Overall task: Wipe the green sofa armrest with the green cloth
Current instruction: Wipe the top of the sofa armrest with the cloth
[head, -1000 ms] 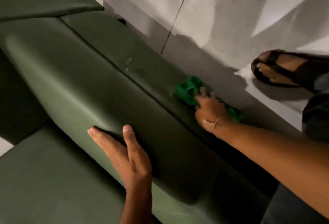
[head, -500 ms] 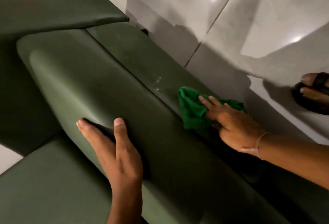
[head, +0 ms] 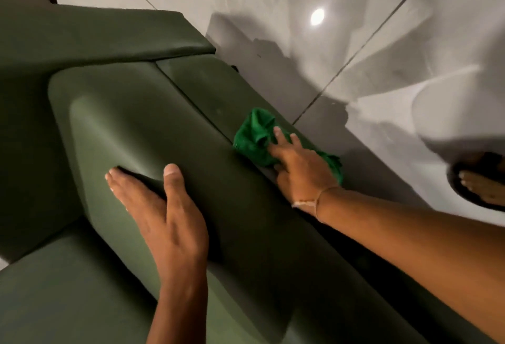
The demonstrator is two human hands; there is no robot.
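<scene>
Left hand (head: 166, 215) lies flat, fingers straight, seemingly bracing on the green sofa armrest (head: 123, 125); right hand (head: 300, 171) presses spread fingers onto the green cloth (head: 252, 136), centre frame, likely for wiping pressure.

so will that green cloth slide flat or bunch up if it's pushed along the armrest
Probably bunches: the green cloth is already crumpled into soft folds under the right hand. It looks floppy and light. The armrest seems smooth, so it should slide easily.

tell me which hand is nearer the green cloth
Right. The right hand presses on the green cloth on the armrest, floor side; the left hand rests flat on its seat-side face, apart from the cloth.
</scene>
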